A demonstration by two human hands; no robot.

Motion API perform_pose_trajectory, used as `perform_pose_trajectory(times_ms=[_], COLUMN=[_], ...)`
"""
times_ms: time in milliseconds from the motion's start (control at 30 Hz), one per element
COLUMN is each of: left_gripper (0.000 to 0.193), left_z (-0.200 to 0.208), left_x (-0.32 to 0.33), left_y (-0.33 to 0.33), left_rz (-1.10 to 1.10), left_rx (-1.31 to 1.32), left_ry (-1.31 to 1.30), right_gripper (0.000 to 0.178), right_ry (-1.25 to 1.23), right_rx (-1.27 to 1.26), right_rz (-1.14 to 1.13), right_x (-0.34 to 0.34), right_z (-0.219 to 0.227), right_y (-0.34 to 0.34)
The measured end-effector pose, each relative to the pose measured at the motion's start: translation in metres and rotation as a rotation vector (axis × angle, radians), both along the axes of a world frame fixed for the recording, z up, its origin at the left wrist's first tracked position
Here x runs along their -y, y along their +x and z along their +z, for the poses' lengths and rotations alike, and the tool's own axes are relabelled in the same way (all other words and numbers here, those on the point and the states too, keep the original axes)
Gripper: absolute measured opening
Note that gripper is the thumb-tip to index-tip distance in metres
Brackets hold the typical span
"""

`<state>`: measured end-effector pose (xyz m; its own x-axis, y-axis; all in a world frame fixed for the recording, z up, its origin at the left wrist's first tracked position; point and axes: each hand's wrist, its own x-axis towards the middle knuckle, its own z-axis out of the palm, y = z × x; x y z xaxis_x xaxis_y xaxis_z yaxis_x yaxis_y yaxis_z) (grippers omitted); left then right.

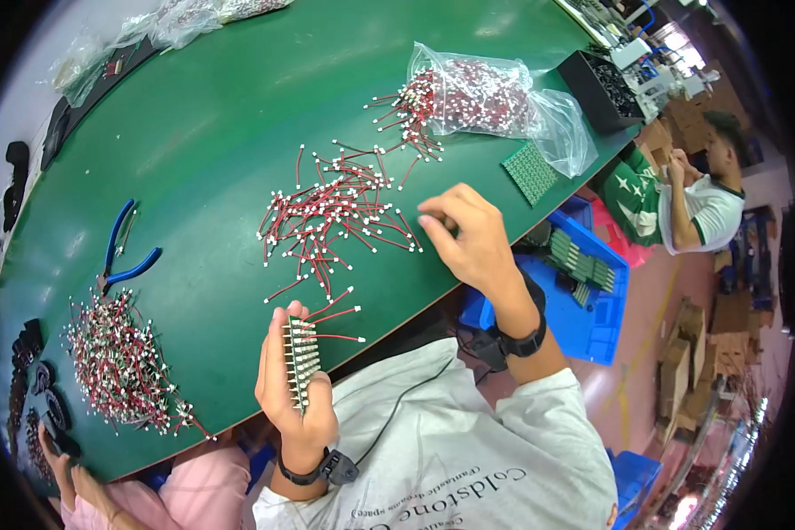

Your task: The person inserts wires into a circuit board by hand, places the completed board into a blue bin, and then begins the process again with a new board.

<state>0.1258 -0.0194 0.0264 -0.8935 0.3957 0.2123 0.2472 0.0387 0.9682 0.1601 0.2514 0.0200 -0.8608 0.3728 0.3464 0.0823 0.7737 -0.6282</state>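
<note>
My left hand [293, 402] is closed around the edges of a circuit board panel [297, 362] lined with white connectors, held near the table's front edge. Three short red cables [337, 336] with white plugs stick out from its far end. My right hand [468, 231] hovers by the right side of a loose pile of red cables [331, 212] with white plugs. Its thumb and index finger are bent toward each other with a small gap, and I see nothing between them.
The green table [212, 115] also bears a clear bag of cables [486, 95], a green board panel [530, 174], a black bin [599, 88], blue-handled pliers [119, 252] and another cable heap [119, 362]. Blue crates [596, 340] stand at right. Two other people sit nearby.
</note>
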Motion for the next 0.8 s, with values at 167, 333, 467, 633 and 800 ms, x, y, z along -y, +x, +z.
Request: perform_pose_trajectory(times_ms=[167,333,467,633,800], left_gripper=[0.075,0.075,0.076,0.075,0.073], left_z=[0.0,-0.001,-0.003,-0.002,-0.001], left_x=[0.002,0.004,0.004,-0.003,-0.013], left_y=[0.002,0.004,0.003,0.0,-0.003], left_rz=[0.007,0.002,0.008,0.029,0.022], left_rx=[0.004,0.024,0.07,0.049,-0.037], left_ry=[0.008,0.026,0.05,0.036,-0.001], right_gripper=[0.007,0.006,0.004,0.005,0.02], right_ry=[0.077,0.169,-0.367,-0.461,-0.316], right_rx=[0.015,-0.061,-0.157,-0.129,-0.205], right_rz=[-0.013,-0.013,0.051,0.402,0.552], right_x=[0.009,0.014,0.03,0.075,0.11], right_z=[-0.013,-0.014,0.01,0.058,0.062], right_y=[-0.025,-0.029,-0.012,0.014,0.012])
